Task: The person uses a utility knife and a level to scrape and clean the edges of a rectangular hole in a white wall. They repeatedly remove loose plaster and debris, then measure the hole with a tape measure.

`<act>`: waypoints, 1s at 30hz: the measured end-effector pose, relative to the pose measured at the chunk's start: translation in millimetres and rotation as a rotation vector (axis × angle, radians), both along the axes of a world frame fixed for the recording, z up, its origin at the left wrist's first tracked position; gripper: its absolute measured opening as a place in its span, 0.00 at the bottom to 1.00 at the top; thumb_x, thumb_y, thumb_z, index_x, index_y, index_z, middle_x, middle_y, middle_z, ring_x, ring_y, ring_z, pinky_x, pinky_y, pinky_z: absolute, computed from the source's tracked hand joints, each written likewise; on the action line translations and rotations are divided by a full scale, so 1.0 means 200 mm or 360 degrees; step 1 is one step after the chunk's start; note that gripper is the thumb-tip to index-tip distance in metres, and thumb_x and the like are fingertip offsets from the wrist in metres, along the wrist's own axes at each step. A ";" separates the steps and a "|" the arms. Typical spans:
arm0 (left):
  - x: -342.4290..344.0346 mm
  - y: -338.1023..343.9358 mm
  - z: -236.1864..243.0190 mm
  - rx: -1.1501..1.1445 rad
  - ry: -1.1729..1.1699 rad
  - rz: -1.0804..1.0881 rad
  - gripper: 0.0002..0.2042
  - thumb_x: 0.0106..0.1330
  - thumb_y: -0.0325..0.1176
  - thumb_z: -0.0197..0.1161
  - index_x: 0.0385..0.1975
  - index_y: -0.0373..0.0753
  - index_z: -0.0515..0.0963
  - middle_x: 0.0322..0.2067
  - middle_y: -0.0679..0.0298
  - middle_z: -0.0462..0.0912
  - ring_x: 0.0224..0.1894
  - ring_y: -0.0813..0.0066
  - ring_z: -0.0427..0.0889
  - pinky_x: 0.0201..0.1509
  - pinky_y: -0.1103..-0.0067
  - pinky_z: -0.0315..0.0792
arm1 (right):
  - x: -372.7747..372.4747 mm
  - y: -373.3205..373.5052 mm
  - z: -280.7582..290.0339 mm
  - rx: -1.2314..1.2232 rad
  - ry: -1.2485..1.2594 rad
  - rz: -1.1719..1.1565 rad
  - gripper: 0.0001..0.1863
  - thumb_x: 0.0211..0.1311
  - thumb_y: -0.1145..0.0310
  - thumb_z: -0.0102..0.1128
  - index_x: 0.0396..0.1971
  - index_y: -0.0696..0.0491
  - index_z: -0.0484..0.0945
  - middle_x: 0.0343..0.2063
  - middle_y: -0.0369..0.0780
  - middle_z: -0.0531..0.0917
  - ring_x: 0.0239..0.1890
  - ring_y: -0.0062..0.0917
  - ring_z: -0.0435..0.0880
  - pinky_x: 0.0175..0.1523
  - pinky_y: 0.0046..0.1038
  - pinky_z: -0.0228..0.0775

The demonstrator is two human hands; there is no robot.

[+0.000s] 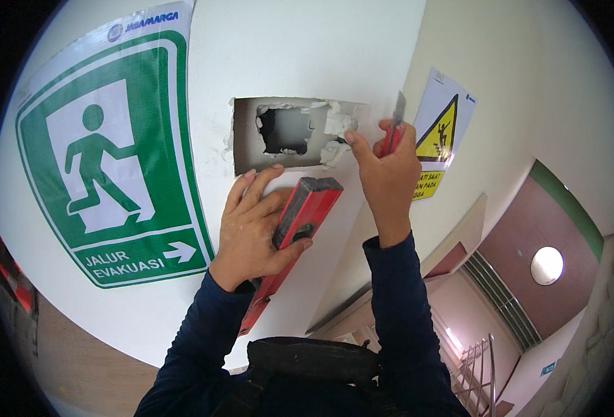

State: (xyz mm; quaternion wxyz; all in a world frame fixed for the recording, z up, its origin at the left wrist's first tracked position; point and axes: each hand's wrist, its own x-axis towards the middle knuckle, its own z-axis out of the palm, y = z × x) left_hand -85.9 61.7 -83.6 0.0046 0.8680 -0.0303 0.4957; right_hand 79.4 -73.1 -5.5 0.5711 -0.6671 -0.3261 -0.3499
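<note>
A rectangular recess (246, 139) is cut into the white wall ahead of me, with a ragged dark hole (272, 133) through its back and torn white plaster (338, 124) along its right side. My left hand (255, 222) holds a red spirit level (294, 222) slantwise between thumb and palm. Its fingertips rest on the wall just under the recess's lower edge. In my right hand (390, 170) is a red utility knife (391, 139), its blade pointing up. That hand's thumb reaches to the recess's right edge, by the broken plaster.
A green and white running-figure sign (98, 160) covers the wall at left. Around the corner to the right hangs a yellow triangle warning sign (437, 142). Farther off at lower right are metal railings (491, 368) and a round bright light (547, 266).
</note>
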 end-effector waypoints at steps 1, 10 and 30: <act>0.00 0.00 0.00 0.0003 0.0004 -0.0001 0.23 0.51 0.50 0.75 0.43 0.41 0.90 0.52 0.65 0.85 0.74 0.58 0.66 0.80 0.56 0.49 | 0.01 0.01 0.02 -0.0045 -0.0007 0.0020 0.19 0.63 0.59 0.74 0.44 0.56 0.79 0.21 0.40 0.81 0.23 0.28 0.82 0.34 0.32 0.74; -0.05 0.04 -0.04 -0.0111 0.0051 -0.0223 0.29 0.48 0.54 0.73 0.47 0.43 0.89 0.55 0.56 0.85 0.75 0.48 0.65 0.80 0.50 0.46 | 0.10 0.00 -0.11 0.0387 0.0251 0.0364 0.11 0.65 0.65 0.69 0.37 0.57 0.80 0.23 0.44 0.83 0.27 0.34 0.86 0.35 0.37 0.76; -0.15 0.01 -0.13 -0.0341 -0.0067 -0.0318 0.25 0.52 0.43 0.78 0.50 0.40 0.87 0.61 0.55 0.82 0.70 0.47 0.70 0.71 0.59 0.61 | 0.06 -0.12 -0.23 -0.0524 0.0400 0.0404 0.13 0.79 0.62 0.52 0.47 0.57 0.72 0.28 0.55 0.84 0.33 0.56 0.86 0.37 0.51 0.74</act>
